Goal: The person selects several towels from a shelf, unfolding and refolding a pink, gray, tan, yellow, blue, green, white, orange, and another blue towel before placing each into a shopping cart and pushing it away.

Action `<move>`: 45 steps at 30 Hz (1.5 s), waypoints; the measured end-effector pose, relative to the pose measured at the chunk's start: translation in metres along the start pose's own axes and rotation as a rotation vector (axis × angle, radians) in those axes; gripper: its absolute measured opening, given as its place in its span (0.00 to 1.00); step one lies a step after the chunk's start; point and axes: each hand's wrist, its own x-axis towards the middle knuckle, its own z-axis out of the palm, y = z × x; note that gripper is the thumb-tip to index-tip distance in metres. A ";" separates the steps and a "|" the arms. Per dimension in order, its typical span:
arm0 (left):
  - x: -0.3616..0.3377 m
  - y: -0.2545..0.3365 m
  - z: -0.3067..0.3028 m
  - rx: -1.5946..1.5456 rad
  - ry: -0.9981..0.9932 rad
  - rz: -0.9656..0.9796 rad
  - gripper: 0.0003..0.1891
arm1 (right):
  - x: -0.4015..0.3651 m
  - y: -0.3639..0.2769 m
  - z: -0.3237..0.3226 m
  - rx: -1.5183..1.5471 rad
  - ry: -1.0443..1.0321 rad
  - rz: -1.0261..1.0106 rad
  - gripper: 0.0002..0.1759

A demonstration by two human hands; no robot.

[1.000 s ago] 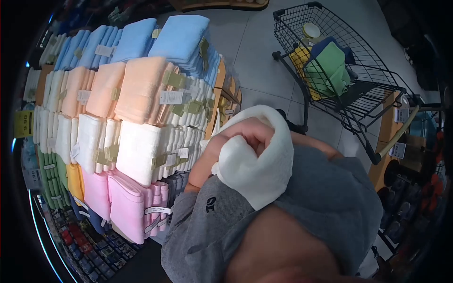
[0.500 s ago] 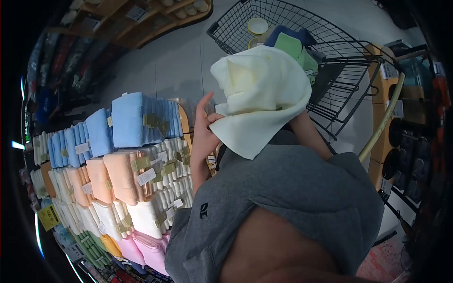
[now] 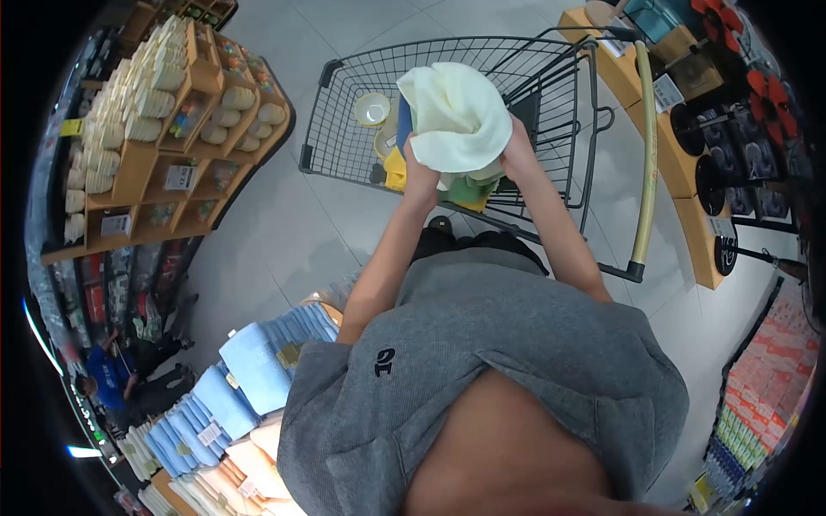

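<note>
A bunched pale cream cloth point(image 3: 456, 120) is held between my two hands, over the near side of a black wire shopping cart point(image 3: 564, 185). My left hand point(image 3: 420, 168) grips its left edge. On the right edge of the cloth is my right hand point(image 3: 516, 153), its fingers partly hidden by the fabric. Beneath the cloth lie other folded fabrics, with yellow point(image 3: 395, 169), green and blue parts showing. A white bowl with a yellow rim point(image 3: 372, 109) sits in the cart to the left, beside another partly covered bowl.
Stacks of blue towels point(image 3: 256, 365) stand at the lower left. Wooden shelving point(image 3: 163, 189) with goods rises at the upper left, and a person in blue point(image 3: 107, 378) is below it. A wooden display point(image 3: 680, 172) lines the right, near the cart's handle point(image 3: 645, 155).
The view has swung toward the cart. My left hand, with fingers partly spread before, now holds the cloth's side. The cloth is more gathered, its hanging corner no longer showing.
</note>
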 end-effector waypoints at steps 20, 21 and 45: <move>-0.073 0.018 0.023 -0.099 -0.951 -0.535 0.14 | -0.108 -0.075 0.177 -0.318 -0.476 -0.851 0.04; -0.077 0.020 0.022 -0.144 -0.935 -0.557 0.14 | -0.113 -0.071 0.182 -0.383 -0.573 -0.896 0.04; -0.193 0.031 0.023 -0.213 -0.439 -0.066 0.18 | -0.221 -0.042 0.180 -0.412 -1.492 -1.073 0.09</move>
